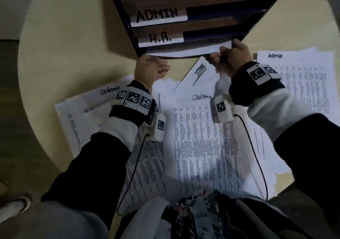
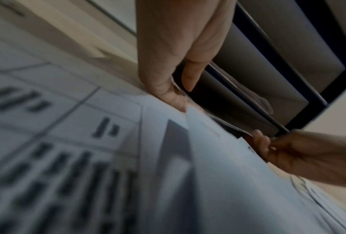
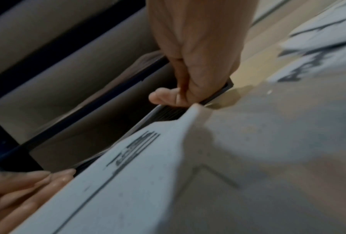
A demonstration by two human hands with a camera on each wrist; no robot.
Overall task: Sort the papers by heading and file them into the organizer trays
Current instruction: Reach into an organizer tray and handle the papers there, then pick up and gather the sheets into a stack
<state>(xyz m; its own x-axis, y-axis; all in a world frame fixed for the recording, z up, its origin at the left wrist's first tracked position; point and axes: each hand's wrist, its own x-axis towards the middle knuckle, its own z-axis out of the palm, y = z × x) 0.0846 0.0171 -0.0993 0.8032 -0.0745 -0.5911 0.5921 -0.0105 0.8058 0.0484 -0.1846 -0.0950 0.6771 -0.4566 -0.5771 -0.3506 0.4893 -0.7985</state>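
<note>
Both hands are at the mouth of the lowest slot, below the H.R. label [image 1: 160, 37] on the organizer [image 1: 127, 19]. A thin stack of papers [image 1: 185, 52] sits part way in, its near edge sticking out.

Left hand [image 1: 150, 70]: fingers fairly straight, against the left end of that edge; whether it pinches, cannot tell. Right hand [image 1: 232, 58]: curled round the right corner of the stack, thumb on top.

Handling, as a judgement: sheets are light, floppy and slippery against each other, so they'll buckle or fan if pushed from one corner. Best hold is both near corners, pushed level.

Around: loose sheets cover the desk [image 1: 64, 42], several headed Admin [image 1: 109, 90], one ADMIN [image 1: 275, 56]. One sheet [image 1: 200, 71] curls up just under the slot and could catch. Wrist cables [image 1: 254, 146] trail over the pile.
</note>
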